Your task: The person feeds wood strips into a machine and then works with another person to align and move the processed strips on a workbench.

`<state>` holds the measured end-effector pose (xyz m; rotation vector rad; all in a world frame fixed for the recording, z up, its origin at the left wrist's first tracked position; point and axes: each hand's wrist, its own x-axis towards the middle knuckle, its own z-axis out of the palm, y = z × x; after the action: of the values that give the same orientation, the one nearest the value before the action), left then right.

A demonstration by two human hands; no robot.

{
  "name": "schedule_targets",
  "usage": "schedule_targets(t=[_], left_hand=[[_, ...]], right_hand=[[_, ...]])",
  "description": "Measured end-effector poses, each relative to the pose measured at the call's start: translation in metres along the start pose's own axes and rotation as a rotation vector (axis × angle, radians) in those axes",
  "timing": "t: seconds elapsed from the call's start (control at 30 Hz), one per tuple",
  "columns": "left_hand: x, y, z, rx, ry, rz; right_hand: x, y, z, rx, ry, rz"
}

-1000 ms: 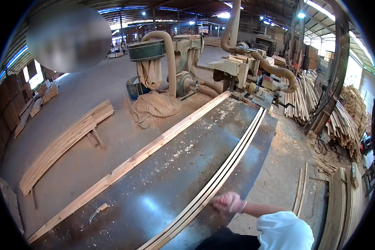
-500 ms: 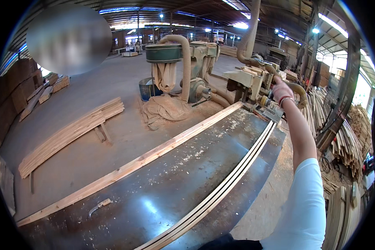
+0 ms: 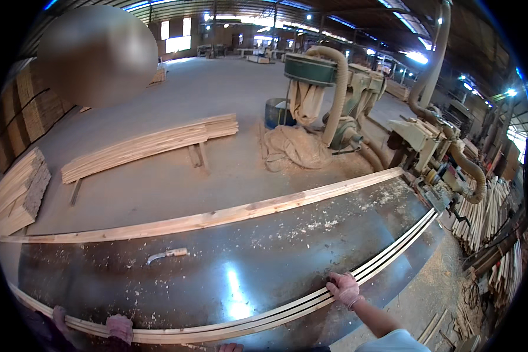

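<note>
My right hand (image 3: 343,289), in a pinkish work glove, is closed over several long thin wood strips (image 3: 287,318) lying side by side along the near edge of a dark worktable (image 3: 217,281). At the lower edge only a few fingertips of what appears to be my left hand (image 3: 230,347) show, close to the strips; their grip is hidden. Farther left, another person's gloved hand (image 3: 120,327) and second hand (image 3: 58,317), with dark sleeves, rest at the same strips. A small hooked blade with a wooden handle (image 3: 169,254) lies on the tabletop.
A long board (image 3: 217,218) runs along the table's far edge toward a woodworking machine (image 3: 419,138) with hoses. Beyond stand a green-topped dust collector (image 3: 311,70) and sawdust-covered cloth (image 3: 296,146). Stacked boards (image 3: 152,144) sit at left; loose strips (image 3: 484,214) lean at right.
My right hand has come back from the machine and now grips the strips. The view has swung left, bringing the other person's hands and the fingertips at the lower edge into sight.
</note>
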<state>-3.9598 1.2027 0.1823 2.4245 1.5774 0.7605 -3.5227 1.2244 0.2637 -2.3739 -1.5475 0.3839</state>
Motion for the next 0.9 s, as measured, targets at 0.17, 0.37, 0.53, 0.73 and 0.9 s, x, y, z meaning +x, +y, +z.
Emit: schedule_targets(t=[0.17,0.37,0.53,0.73,0.9], left_hand=[[-0.002,0.009,-0.004,-0.034,0.032,-0.01],[0.003,0.013,-0.007,-0.02,0.001,0.017],[0.003,0.015,-0.009,-0.02,0.003,0.034],[0.002,0.015,-0.006,-0.042,0.046,0.02],[-0.004,0.01,-0.001,-0.023,0.038,0.007]], right_hand=[[-0.006,0.019,0.054,-0.103,0.408,-0.071],[-0.008,0.023,0.052,-0.147,0.339,0.03],[-0.007,0.031,0.057,-0.171,0.33,0.039],[-0.008,0.035,0.067,-0.18,0.342,0.051],[-0.011,0.03,0.063,-0.178,0.358,0.031]])
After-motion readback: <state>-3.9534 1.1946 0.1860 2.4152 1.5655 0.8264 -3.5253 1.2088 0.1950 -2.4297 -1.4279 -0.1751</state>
